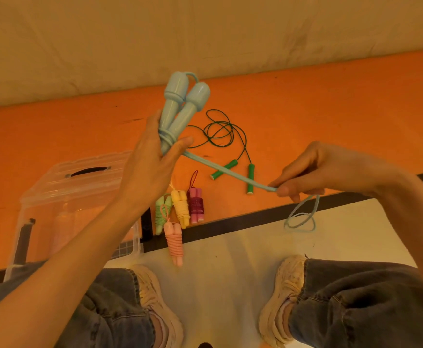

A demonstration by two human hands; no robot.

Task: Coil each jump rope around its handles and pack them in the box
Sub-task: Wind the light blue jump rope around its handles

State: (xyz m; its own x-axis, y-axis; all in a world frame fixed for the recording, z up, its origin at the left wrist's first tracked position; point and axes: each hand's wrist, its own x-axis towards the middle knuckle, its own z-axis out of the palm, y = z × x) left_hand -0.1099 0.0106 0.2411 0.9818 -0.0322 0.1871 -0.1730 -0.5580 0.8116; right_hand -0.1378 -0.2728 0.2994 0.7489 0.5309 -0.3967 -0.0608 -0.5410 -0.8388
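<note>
My left hand (152, 162) grips the two light blue handles (182, 101) of a jump rope, held upright side by side, with a few turns of cord around their lower ends. The blue cord (228, 170) runs taut to my right hand (313, 169), which pinches it; the slack end hangs below in loops (302, 217). On the orange mat lie several coiled ropes: light green (162, 212), yellow (181, 207), pink with dark red cord (195, 204) and salmon (174, 243). A green rope (250, 178) lies uncoiled behind them. The clear plastic box (77, 197) stands at the left.
The orange mat (305, 109) ends in a dark strip (243, 222) with pale floor in front. A cream cloth wall rises behind the mat. My legs in jeans and pale sneakers (155, 297) fill the bottom of the view.
</note>
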